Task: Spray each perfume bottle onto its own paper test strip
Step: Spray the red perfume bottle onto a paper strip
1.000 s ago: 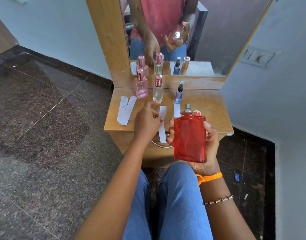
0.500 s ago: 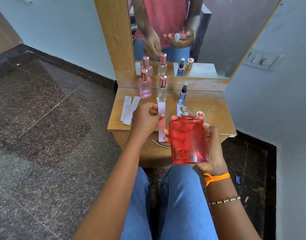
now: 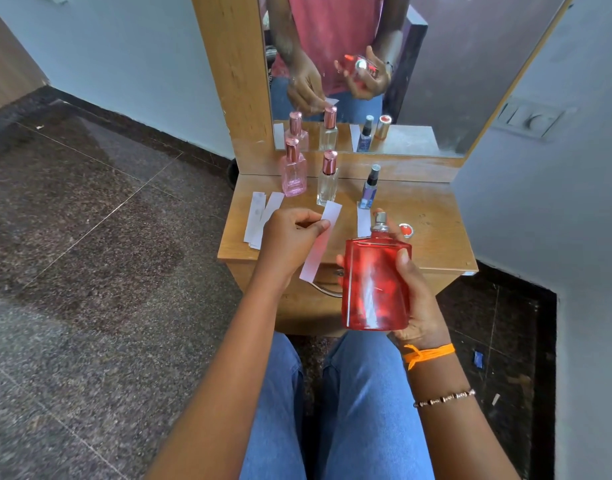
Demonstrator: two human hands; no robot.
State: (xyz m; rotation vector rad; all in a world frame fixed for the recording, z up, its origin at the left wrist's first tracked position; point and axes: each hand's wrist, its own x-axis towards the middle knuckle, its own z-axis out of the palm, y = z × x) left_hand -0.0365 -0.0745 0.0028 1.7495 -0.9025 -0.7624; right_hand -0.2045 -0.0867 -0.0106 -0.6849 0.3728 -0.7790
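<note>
My right hand (image 3: 417,299) grips a large flat red perfume bottle (image 3: 375,284), uncapped, its silver nozzle up, above the table's front edge. My left hand (image 3: 290,237) pinches a white paper strip (image 3: 320,242) just left of the bottle, tilted. On the wooden table (image 3: 432,216) stand a pink bottle (image 3: 293,169), a clear bottle (image 3: 327,178) and a small dark spray bottle (image 3: 369,187). Two more strips (image 3: 261,218) lie at the left, another strip (image 3: 363,220) lies before the dark bottle. The red cap (image 3: 405,230) lies beside the nozzle.
A mirror (image 3: 366,74) in a wooden frame rises behind the table and reflects the bottles and hands. A metal drawer handle (image 3: 327,289) sticks out under the table front. My knees in blue jeans (image 3: 349,393) are close below. A wall with a switch plate (image 3: 531,116) stands at the right.
My left hand has lifted the strip off the table and tilted it toward the red bottle. The bottle has come a little closer to the strip.
</note>
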